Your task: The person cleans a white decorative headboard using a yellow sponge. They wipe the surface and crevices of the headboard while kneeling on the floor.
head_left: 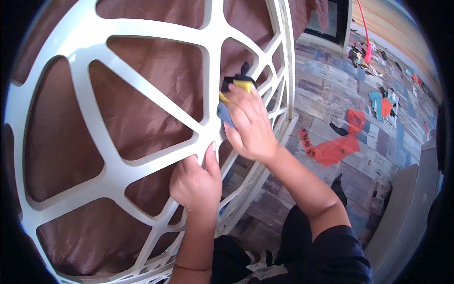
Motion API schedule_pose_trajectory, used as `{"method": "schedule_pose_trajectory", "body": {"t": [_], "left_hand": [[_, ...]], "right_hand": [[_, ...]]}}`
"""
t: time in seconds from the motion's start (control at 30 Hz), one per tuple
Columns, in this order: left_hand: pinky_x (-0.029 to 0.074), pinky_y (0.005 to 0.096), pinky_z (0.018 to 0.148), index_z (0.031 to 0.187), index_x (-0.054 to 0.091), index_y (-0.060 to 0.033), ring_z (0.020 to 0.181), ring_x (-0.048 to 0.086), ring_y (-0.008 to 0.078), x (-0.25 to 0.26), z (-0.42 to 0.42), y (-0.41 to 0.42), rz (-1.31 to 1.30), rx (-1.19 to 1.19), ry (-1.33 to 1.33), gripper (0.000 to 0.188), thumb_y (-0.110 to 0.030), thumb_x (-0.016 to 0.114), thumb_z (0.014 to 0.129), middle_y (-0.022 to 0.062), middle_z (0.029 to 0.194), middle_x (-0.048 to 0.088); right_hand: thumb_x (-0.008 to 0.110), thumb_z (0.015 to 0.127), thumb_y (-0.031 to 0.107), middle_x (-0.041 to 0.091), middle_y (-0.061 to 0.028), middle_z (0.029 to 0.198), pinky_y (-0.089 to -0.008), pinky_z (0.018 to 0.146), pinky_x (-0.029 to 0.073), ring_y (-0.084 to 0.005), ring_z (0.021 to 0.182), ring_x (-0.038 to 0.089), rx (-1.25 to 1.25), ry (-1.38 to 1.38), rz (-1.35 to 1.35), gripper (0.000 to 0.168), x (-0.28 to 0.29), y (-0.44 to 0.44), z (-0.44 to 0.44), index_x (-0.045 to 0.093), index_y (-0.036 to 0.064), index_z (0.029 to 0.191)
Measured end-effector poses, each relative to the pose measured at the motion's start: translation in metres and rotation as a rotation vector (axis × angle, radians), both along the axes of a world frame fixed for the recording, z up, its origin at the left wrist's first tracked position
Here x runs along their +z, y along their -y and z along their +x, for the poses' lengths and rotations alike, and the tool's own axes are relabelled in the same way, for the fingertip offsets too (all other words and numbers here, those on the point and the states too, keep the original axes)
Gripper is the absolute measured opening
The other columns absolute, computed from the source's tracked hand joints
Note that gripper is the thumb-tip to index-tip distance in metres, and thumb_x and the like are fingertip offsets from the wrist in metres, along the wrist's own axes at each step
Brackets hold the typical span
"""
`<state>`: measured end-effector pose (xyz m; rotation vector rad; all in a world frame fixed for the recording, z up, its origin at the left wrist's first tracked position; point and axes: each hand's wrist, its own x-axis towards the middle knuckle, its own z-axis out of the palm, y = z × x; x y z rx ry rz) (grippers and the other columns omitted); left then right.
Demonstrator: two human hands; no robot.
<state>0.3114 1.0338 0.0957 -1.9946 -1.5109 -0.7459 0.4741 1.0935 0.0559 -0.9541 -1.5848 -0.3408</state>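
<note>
A large white lattice panel (149, 26) with rounded, irregular openings fills the left and middle of the head view. My left hand (197, 184) grips one of its struts, thumb up along the near side and fingers curled through an opening. Just above and to the right, my right hand (250, 124) holds bunched cloth scraps (243, 85) in black, yellow and blue-grey against the upright strut. The fingers hide part of the bundle. Brown shiny fabric (152, 88) hangs behind the openings.
On the wood-patterned floor (319, 88) lie a red plastic bag (333, 151) with writing, a black scrap (338, 129), and colourful cloth scraps (385, 104). More scraps (360, 58) are heaped by a pink-red handle (368, 51) near the wall. A grey board-like piece (393, 209) stands at right.
</note>
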Motion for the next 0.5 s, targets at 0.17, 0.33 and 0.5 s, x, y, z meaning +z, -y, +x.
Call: {"method": "schedule_pose_trajectory", "body": {"t": [0.17, 0.33, 0.5], "left_hand": [[0.049, 0.0376, 0.052, 0.087, 0.061, -0.0041, 0.059, 0.064, 0.0288, -0.007, 0.001, -0.004, 0.059, 0.004, 0.009, 0.034, -0.037, 0.070, 0.090, 0.0098, 0.071, 0.064], [0.050, 0.0375, 0.054, 0.087, 0.060, -0.0041, 0.062, 0.065, 0.0282, -0.010, 0.001, -0.004, 0.060, 0.020, -0.016, 0.033, -0.036, 0.070, 0.091, 0.0091, 0.073, 0.064], [0.047, 0.0383, 0.053, 0.080, 0.061, -0.0054, 0.059, 0.064, 0.0292, -0.011, -0.002, -0.007, 0.136, 0.001, -0.029, 0.035, -0.037, 0.070, 0.091, 0.0097, 0.068, 0.064]], "right_hand": [[0.059, 0.075, 0.011, 0.055, -0.0204, 0.104, -0.0547, 0.104, 0.037, -0.0396, 0.110, 0.053, -0.184, 0.003, 0.025, 0.028, 0.006, -0.041, 0.041, 0.059, -0.001, 0.100], [0.064, 0.075, 0.009, 0.054, -0.0208, 0.117, -0.0530, 0.104, 0.038, -0.0423, 0.119, 0.050, 0.046, -0.254, -0.050, 0.037, -0.011, -0.006, -0.021, 0.060, -0.001, 0.111], [0.066, 0.075, -0.006, 0.052, -0.0233, 0.127, -0.0519, 0.105, 0.042, -0.0442, 0.124, 0.050, 0.036, -0.260, 0.065, 0.049, -0.042, -0.005, -0.021, 0.056, 0.000, 0.123]]}}
